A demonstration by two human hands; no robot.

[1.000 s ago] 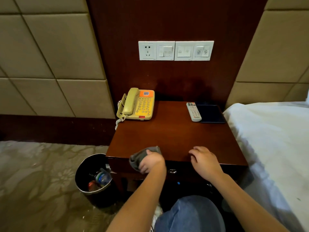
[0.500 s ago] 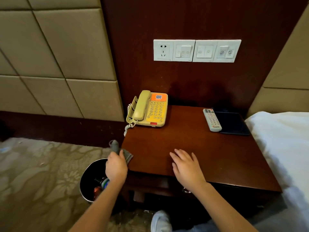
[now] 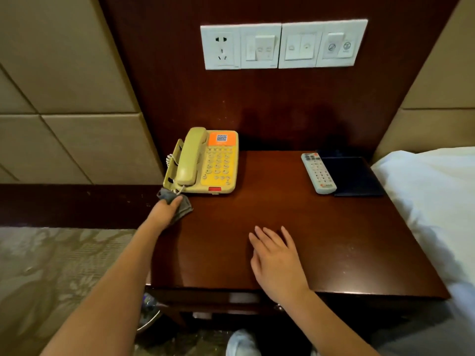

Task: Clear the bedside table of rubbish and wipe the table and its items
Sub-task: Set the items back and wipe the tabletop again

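A: Where is the cloth?
B: The crumpled grey cloth (image 3: 185, 208) is gripped by the left hand (image 3: 166, 210) at the glossy wooden bedside table's (image 3: 321, 227) left edge, just beside the oblong yellow plastic telephone (image 3: 218, 165), which lies lengthwise toward the wall.
A: And the right hand (image 3: 277, 259)?
B: It lies flat on the tabletop, fingers straight.

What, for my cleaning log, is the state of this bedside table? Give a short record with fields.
phone: back left of table, handset on cradle
remote: back right, beside a dark folder
left hand: grips grey cloth at the table's left edge, by the phone's front corner
right hand: flat on the tabletop, fingers straight
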